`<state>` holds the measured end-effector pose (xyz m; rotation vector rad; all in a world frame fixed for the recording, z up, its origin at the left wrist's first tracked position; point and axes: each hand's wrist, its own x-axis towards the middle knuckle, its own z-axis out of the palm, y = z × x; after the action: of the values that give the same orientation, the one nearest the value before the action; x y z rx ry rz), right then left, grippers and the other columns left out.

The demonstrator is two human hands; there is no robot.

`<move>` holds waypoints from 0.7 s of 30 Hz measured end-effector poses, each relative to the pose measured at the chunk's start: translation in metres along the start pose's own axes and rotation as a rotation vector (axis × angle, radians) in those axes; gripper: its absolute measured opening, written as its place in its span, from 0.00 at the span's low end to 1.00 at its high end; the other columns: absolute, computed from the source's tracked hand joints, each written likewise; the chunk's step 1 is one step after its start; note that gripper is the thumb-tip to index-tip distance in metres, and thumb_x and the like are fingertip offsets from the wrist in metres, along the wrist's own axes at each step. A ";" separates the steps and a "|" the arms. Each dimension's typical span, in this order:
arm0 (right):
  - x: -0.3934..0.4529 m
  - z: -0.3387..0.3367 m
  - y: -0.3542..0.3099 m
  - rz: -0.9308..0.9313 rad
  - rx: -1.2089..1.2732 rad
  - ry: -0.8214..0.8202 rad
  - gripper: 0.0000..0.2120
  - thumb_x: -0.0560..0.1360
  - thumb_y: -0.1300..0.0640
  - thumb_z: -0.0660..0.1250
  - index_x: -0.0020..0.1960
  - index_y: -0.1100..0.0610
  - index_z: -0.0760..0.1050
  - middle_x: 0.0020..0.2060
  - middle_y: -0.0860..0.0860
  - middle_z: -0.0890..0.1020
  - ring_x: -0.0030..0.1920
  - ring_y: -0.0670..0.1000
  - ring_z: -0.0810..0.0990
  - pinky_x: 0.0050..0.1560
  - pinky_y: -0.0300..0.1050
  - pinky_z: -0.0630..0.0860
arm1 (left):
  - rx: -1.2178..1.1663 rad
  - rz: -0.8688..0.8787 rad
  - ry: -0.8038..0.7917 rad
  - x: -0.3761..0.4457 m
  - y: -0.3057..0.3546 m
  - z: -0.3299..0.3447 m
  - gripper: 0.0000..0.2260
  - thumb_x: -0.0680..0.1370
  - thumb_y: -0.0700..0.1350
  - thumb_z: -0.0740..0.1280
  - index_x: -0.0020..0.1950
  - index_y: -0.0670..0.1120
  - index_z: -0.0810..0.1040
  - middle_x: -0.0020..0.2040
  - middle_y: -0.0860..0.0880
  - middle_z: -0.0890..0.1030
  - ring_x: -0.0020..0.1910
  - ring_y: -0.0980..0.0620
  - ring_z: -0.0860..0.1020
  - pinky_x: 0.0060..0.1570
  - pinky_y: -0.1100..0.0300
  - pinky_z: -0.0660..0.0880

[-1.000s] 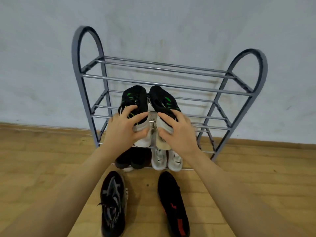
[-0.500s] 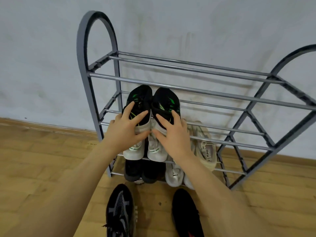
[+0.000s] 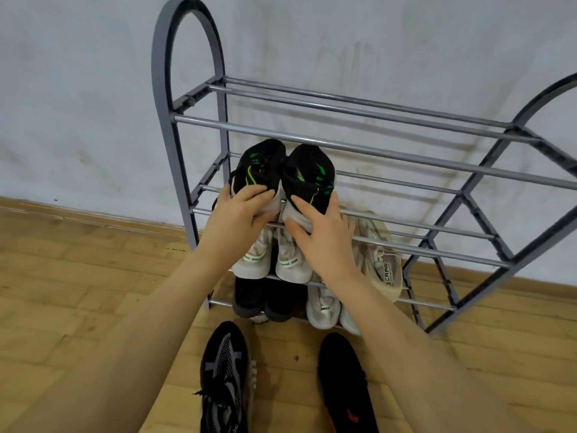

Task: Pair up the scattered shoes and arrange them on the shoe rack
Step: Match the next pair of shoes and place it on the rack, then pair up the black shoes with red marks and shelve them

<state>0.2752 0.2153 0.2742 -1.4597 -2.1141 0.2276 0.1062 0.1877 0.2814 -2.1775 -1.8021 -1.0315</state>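
Two bare hands reach forward to a grey metal shoe rack with arched end frames and horizontal rail shelves (image 3: 359, 132), which stands on a light wooden plank floor (image 3: 78, 276) against a pale, scuffed wall (image 3: 78, 89). Each hand grips one shoe of a matching pair, heels toward the viewer and toes toward the wall, side by side and touching at the left end of a middle shelf. The left hand (image 3: 232, 218) curls its thumb and fingers around the heel of the left black-and-green sneaker with a white sole (image 3: 259, 170). The right hand (image 3: 321, 232) does the same on the right black-and-green sneaker (image 3: 312, 173). Just right of that pair, one shelf down, rests a beige knit sneaker with printed lettering on its heel tab (image 3: 382, 260), partly hidden by the right wrist. On the lowest shelf sit a pair of dark shoes (image 3: 265, 298) at the left and a pair of white sneakers (image 3: 323, 304) beside them. On the floor in front of the rack lie two unmatched shoes, well apart from each other: a black-and-grey mesh sneaker (image 3: 223, 376) on the left and a black slip-on shoe with red marks (image 3: 345, 382) on the right.
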 end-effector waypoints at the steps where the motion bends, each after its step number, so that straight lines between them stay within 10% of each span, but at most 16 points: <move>1: 0.001 0.001 -0.001 0.007 -0.015 -0.008 0.21 0.77 0.40 0.59 0.69 0.37 0.64 0.74 0.60 0.55 0.65 0.64 0.66 0.68 0.61 0.59 | -0.007 0.007 -0.011 0.001 -0.003 0.000 0.15 0.74 0.41 0.70 0.61 0.41 0.78 0.59 0.43 0.78 0.53 0.36 0.76 0.63 0.40 0.65; 15: -0.006 -0.007 -0.004 0.026 -0.099 -0.111 0.22 0.79 0.40 0.55 0.72 0.35 0.57 0.76 0.58 0.47 0.69 0.64 0.62 0.68 0.59 0.56 | 0.200 -0.116 -0.126 -0.021 0.011 -0.004 0.20 0.75 0.45 0.68 0.67 0.45 0.73 0.67 0.40 0.72 0.63 0.24 0.66 0.59 0.32 0.66; 21: -0.043 -0.047 0.015 0.028 -0.047 -0.077 0.22 0.79 0.42 0.54 0.73 0.39 0.58 0.74 0.55 0.59 0.70 0.62 0.63 0.65 0.64 0.64 | 0.191 0.013 -0.082 -0.037 0.059 -0.017 0.20 0.76 0.49 0.59 0.64 0.42 0.74 0.62 0.40 0.76 0.61 0.35 0.72 0.56 0.41 0.71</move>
<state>0.3230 0.1746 0.2916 -1.5309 -2.1749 0.2491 0.1508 0.1320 0.2918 -2.1413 -1.8342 -0.7439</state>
